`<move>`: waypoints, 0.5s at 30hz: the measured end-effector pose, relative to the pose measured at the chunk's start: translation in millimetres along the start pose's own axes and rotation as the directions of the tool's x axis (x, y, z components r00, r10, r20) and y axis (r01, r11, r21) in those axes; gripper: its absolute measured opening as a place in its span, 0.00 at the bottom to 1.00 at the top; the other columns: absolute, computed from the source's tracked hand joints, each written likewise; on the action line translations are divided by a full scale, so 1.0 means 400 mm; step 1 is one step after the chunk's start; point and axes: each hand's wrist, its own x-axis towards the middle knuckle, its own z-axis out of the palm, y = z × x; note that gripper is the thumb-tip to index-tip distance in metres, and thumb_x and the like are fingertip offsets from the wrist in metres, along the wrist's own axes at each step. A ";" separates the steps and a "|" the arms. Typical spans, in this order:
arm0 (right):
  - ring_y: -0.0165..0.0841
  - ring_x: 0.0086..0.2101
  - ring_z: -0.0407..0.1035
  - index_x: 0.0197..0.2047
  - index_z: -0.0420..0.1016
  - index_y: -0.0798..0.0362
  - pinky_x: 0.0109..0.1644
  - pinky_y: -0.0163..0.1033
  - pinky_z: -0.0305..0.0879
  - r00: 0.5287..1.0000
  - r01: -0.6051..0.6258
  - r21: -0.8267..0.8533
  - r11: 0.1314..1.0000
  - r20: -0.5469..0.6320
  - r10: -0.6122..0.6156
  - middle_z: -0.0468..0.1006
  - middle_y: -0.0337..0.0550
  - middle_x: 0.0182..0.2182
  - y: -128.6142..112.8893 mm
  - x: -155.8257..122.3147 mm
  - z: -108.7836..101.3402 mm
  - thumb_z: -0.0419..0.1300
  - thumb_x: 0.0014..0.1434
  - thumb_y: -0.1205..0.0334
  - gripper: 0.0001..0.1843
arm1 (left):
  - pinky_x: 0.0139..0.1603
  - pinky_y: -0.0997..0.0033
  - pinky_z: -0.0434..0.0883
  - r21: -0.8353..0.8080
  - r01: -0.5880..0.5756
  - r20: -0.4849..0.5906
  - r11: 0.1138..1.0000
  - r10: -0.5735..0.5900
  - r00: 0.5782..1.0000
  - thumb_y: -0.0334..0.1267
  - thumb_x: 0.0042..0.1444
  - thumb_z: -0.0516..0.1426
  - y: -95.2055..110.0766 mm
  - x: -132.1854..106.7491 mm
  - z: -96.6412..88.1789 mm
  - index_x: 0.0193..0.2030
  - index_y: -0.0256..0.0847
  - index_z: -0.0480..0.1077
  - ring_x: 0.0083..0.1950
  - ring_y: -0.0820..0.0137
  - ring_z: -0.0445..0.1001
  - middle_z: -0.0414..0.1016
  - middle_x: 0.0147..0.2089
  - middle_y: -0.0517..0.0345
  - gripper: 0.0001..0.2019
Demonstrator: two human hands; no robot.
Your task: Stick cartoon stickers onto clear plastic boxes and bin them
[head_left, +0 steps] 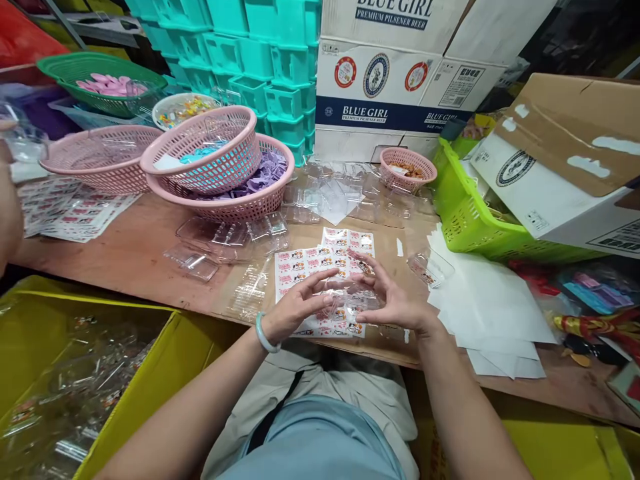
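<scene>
Between our left hand (300, 303) and right hand (393, 303) we hold a clear plastic case (353, 297), thin and glossy, thumbs and fingers cupped about its ends, over printed sticker sheets (287, 270) at the clock's centre. Toward ten o'clock we see a round pink lattice basket (240, 211) heaped with small purple pieces (270, 169); at three o'clock, smooth white paper (483, 293) overlaps.

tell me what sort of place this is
Probably a small packing or assembly workshop: sticker sheets on a worktable, pink baskets of small coloured parts, and a yellow bin of clear plastic pieces.
</scene>
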 end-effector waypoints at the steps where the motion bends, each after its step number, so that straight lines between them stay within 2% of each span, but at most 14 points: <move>1: 0.37 0.54 0.68 0.68 0.49 0.39 0.56 0.46 0.69 1.000 -0.020 0.006 1.000 0.013 0.020 0.56 0.50 0.66 0.008 0.002 0.004 0.73 0.43 0.61 0.54 | 0.56 0.57 0.67 0.006 -0.008 -0.026 1.000 0.008 1.000 0.42 0.53 0.63 -0.010 -0.006 -0.003 0.65 0.46 0.60 0.56 0.57 0.72 0.72 0.58 0.46 0.33; 4: 0.36 0.55 0.67 0.68 0.49 0.40 0.58 0.46 0.67 0.997 -0.062 0.025 0.998 0.052 0.061 0.67 0.48 0.59 0.025 0.012 0.016 0.72 0.45 0.62 0.53 | 0.56 0.60 0.66 0.037 -0.043 -0.076 0.998 0.045 0.996 0.42 0.52 0.64 -0.038 -0.015 -0.015 0.65 0.42 0.61 0.55 0.60 0.71 0.75 0.53 0.47 0.34; 7: 0.37 0.56 0.66 0.68 0.49 0.39 0.58 0.47 0.67 0.997 -0.066 0.002 0.998 0.037 0.065 0.70 0.47 0.57 0.027 0.021 0.019 0.73 0.44 0.61 0.54 | 0.57 0.62 0.65 0.071 -0.034 -0.177 0.997 0.046 0.983 0.42 0.51 0.65 -0.060 -0.017 -0.025 0.60 0.39 0.65 0.55 0.62 0.71 0.75 0.50 0.49 0.30; 9: 0.39 0.59 0.63 0.67 0.55 0.39 0.58 0.48 0.66 0.990 -0.045 -0.077 0.996 -0.133 0.035 0.68 0.47 0.59 0.024 0.023 0.020 0.72 0.46 0.58 0.48 | 0.57 0.62 0.66 0.055 -0.010 -0.296 0.998 0.026 0.955 0.44 0.49 0.66 -0.069 -0.017 -0.026 0.57 0.38 0.68 0.53 0.63 0.73 0.76 0.47 0.49 0.28; 10: 0.40 0.59 0.62 0.64 0.61 0.40 0.59 0.49 0.64 0.963 -0.031 -0.124 0.992 -0.271 -0.003 0.68 0.47 0.60 0.021 0.021 0.023 0.71 0.48 0.56 0.41 | 0.56 0.61 0.67 0.030 0.005 -0.350 1.000 0.006 0.937 0.45 0.48 0.66 -0.071 -0.017 -0.026 0.55 0.38 0.69 0.51 0.63 0.74 0.76 0.47 0.50 0.28; 12: 0.40 0.57 0.64 0.54 0.73 0.44 0.58 0.48 0.64 0.841 -0.001 -0.163 0.987 -0.535 -0.088 0.72 0.46 0.56 0.012 0.012 0.039 0.66 0.54 0.53 0.24 | 0.55 0.61 0.68 -0.037 0.032 -0.408 0.999 -0.044 0.912 0.47 0.46 0.67 -0.072 -0.017 -0.023 0.54 0.38 0.69 0.49 0.63 0.75 0.76 0.47 0.49 0.29; 13: 0.39 0.53 0.68 0.48 0.76 0.47 0.56 0.47 0.66 0.786 0.008 -0.144 0.990 -0.611 -0.095 0.75 0.46 0.51 0.007 0.005 0.052 0.65 0.56 0.52 0.17 | 0.55 0.60 0.69 -0.064 0.045 -0.417 0.997 -0.068 0.906 0.48 0.46 0.67 -0.070 -0.017 -0.021 0.55 0.39 0.70 0.49 0.63 0.76 0.76 0.48 0.49 0.30; 14: 0.38 0.47 0.72 0.42 0.78 0.49 0.51 0.45 0.69 0.765 0.005 -0.104 0.995 -0.640 -0.071 0.79 0.46 0.45 0.003 -0.002 0.069 0.64 0.56 0.51 0.13 | 0.55 0.61 0.69 -0.084 0.057 -0.420 0.995 -0.087 0.903 0.48 0.46 0.67 -0.066 -0.017 -0.018 0.55 0.39 0.70 0.49 0.64 0.76 0.76 0.48 0.49 0.30; 15: 0.37 0.40 0.74 0.38 0.79 0.50 0.45 0.42 0.71 0.775 -0.015 -0.054 0.998 -0.631 -0.023 0.80 0.45 0.38 -0.001 -0.009 0.087 0.64 0.56 0.51 0.12 | 0.55 0.61 0.69 -0.099 0.066 -0.420 0.993 -0.102 0.902 0.48 0.46 0.67 -0.062 -0.017 -0.016 0.56 0.40 0.70 0.49 0.64 0.76 0.76 0.49 0.49 0.31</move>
